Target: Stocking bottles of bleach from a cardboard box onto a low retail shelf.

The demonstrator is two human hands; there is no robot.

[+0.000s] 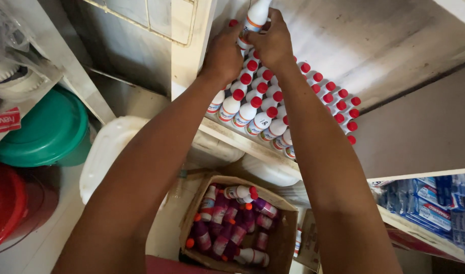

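- At the far left stands a red bucket (7, 205), and just beside it, higher in the view, a green lidded bucket (47, 129) under a shelf edge.
- Next comes a white plastic container (108, 152) on the floor, partly hidden by the person's left forearm.
- Below it, near the bottom middle, an open cardboard box (280, 238) holds small bottles lying jumbled, most purple with red caps, a few white ones among them.
- The left hand (223, 56) reaches up to the wooden shelf (242, 144); its fingers are curled against the near side of the white bottle (256, 16), touching it low on the body.
- That white bottle, with an orange band, is upright and raised above the rest, at the back of the shelf near the top edge of the view.
- The right hand (274, 43) wraps the same bottle from the other side, fingers closed narrowly around its lower part, so both hands grip it together.
- Under and around the hands stand rows of white red-capped bottles (253, 109), packed touching one another across the shelf, stretching on to the right past the right forearm.
- At the far right, on a lower shelf, lie blue plastic packets (435, 203), stacked and well apart from the bottles.
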